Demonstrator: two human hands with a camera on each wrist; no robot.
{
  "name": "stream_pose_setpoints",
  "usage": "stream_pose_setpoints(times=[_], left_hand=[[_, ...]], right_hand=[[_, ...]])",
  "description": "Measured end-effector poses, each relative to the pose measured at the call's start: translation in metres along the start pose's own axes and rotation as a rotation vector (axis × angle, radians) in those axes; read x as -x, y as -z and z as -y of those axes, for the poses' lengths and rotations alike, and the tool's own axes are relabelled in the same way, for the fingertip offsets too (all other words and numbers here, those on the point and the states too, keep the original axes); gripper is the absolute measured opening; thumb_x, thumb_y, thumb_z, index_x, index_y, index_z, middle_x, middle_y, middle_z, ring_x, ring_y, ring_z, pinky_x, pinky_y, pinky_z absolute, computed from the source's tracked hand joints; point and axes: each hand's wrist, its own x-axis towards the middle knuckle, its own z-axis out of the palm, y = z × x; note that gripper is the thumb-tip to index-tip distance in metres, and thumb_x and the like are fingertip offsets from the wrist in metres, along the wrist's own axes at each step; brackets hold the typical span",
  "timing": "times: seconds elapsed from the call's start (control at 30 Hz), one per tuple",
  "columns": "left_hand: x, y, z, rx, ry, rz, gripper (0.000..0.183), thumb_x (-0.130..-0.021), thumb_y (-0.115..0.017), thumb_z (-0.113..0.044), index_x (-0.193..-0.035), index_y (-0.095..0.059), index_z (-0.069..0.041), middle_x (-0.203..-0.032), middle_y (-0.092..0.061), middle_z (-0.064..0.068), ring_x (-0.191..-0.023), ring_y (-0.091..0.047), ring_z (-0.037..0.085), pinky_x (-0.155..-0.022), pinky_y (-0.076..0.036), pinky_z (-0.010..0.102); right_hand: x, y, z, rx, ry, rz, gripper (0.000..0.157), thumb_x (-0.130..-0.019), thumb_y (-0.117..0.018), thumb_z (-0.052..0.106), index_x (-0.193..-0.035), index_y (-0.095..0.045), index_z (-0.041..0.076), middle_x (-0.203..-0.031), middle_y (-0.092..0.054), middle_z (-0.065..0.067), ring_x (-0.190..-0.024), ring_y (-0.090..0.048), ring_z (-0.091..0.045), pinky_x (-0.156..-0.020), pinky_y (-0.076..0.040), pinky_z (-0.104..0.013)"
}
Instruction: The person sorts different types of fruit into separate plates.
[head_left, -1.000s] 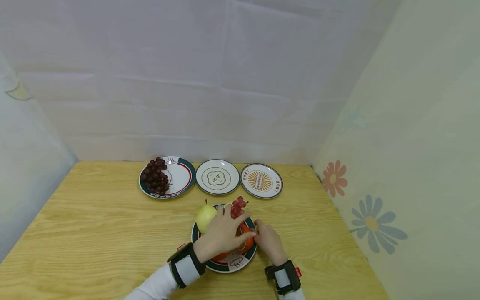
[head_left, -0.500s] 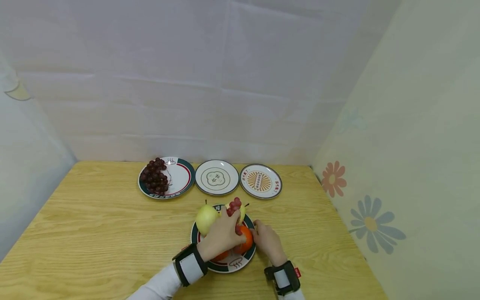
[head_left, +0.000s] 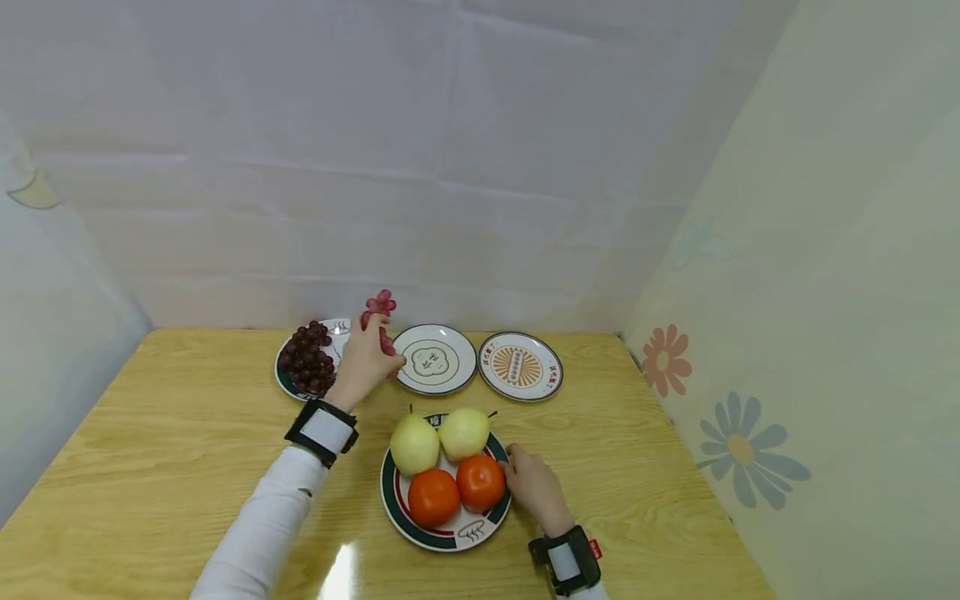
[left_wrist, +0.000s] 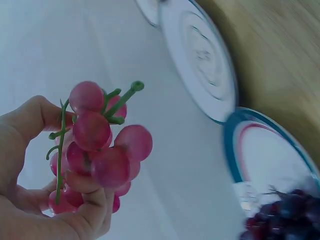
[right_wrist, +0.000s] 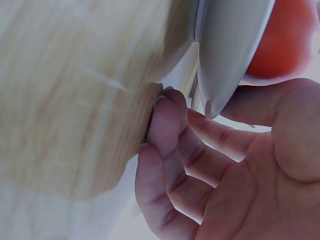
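Observation:
My left hand [head_left: 365, 360] holds a bunch of pink grapes [left_wrist: 107, 155] in the air, fingers and thumb curled round it. In the head view it overlaps the back left plate [head_left: 339, 330], which bears dark purple grapes [head_left: 307, 360]. A green stem [left_wrist: 120, 105] sticks out of the pink bunch. At the front plate [head_left: 397, 515], my right hand [head_left: 537, 487] pinches the right rim, its thumb over the edge and the fingers below. Two yellow-green pears [head_left: 414, 445] and two orange-red persimmon-like fruits [head_left: 433, 498] sit on that front plate.
Along the back of the wooden table [head_left: 187, 467] stand a white plate with a dark rim [head_left: 409, 342] and a plate with an orange sunburst [head_left: 521, 367]. A pale cloth wall [head_left: 420, 167] rises behind them. Patterned side walls [head_left: 795, 333] flank the table.
My left hand has lifted the pink grapes off the front plate and carried them back and left, uncovering the pears and orange-red fruits. The right hand has stayed at the rim.

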Motion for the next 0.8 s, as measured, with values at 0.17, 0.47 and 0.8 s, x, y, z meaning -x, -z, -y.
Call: stream_pose_setpoints(times=[0.17, 0.47, 0.8], left_hand=[[-0.017, -0.003, 0.039, -0.020, 0.074, 0.033, 0.064, -0.069, -0.076, -0.014, -0.123, -0.046, 0.002, -0.123, -0.038, 0.034, -0.093, -0.054, 0.046, -0.078, -0.049, 0.055], [-0.017, -0.014, 0.087, -0.174, 0.127, 0.099, 0.056, -0.070, -0.068, -0.011, -0.121, -0.052, 0.005, -0.112, -0.047, 0.037, -0.097, -0.051, 0.050, -0.082, -0.046, 0.059], [-0.016, -0.021, 0.081, -0.383, 0.084, 0.050, 0.038, -0.082, -0.059, -0.009, -0.118, -0.055, 0.005, -0.125, -0.038, 0.041, -0.094, -0.048, 0.055, -0.069, -0.050, 0.061]], right_hand=[[0.002, -0.002, -0.002, 0.001, 0.011, -0.005, 0.025, -0.091, -0.057, 0.020, -0.108, -0.060, 0.002, -0.068, -0.055, -0.002, -0.055, -0.047, -0.012, -0.049, -0.033, -0.024], [0.008, -0.002, 0.001, -0.016, 0.047, -0.018, 0.024, -0.090, -0.057, 0.018, -0.106, -0.061, 0.001, -0.066, -0.056, -0.003, -0.053, -0.047, -0.012, -0.047, -0.033, -0.024], [0.006, 0.002, 0.001, -0.003, 0.038, -0.027, 0.026, -0.091, -0.057, 0.020, -0.108, -0.060, 0.001, -0.066, -0.054, -0.003, -0.054, -0.045, -0.012, -0.047, -0.032, -0.024]])
